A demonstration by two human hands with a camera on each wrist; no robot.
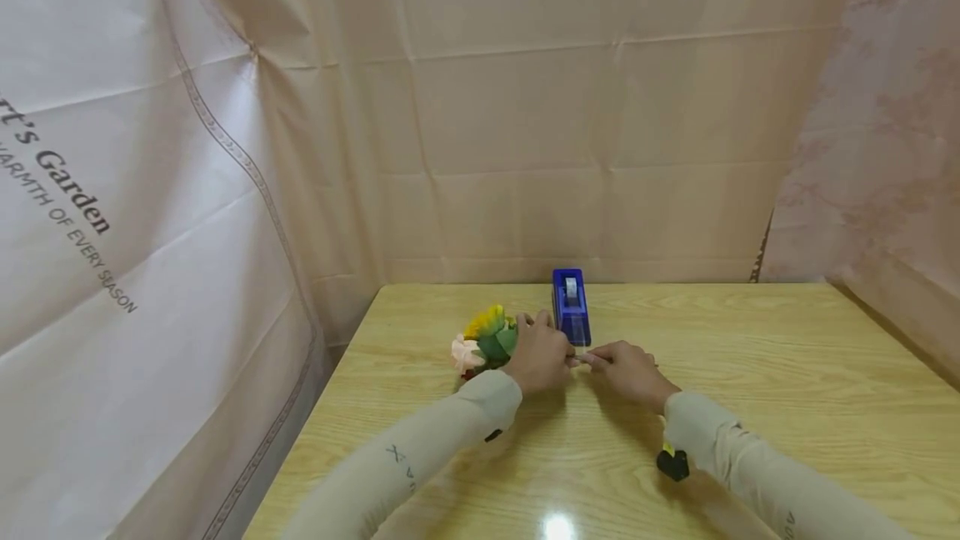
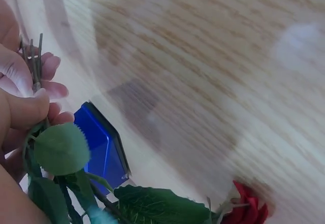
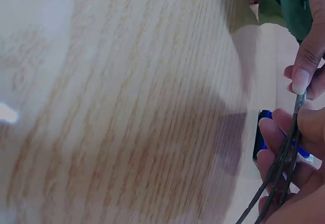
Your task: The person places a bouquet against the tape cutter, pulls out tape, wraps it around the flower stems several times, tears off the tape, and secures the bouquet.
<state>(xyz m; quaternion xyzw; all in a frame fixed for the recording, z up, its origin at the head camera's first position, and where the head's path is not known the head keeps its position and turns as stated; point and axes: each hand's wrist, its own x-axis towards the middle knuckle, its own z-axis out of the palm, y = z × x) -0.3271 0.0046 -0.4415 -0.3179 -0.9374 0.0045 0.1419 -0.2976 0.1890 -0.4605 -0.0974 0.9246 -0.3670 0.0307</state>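
Observation:
A bunch of artificial flowers, with a yellow bloom [image 1: 486, 321], a pale pink bloom [image 1: 465, 352] and a red rose [image 2: 248, 207], lies sideways with its heads to the left. My left hand [image 1: 538, 357] grips the stems just below the green leaves [image 2: 62, 149]. Lower on the same stems [image 3: 278, 176], my right hand [image 1: 628, 372] pinches with thumb and fingers. Between the two hands a shiny patch, apparently clear tape [image 3: 300, 102], sits on the stems. Right behind the hands stands a blue tape dispenser [image 1: 572, 307] with a tape roll.
The wood-grain table [image 1: 750, 332] extends to both sides of the hands. A beige cloth [image 1: 510, 148] hangs along its back edge, and a printed white cloth [image 1: 150, 232] hangs at the left. A black and yellow piece [image 1: 672, 463] hangs below the right sleeve.

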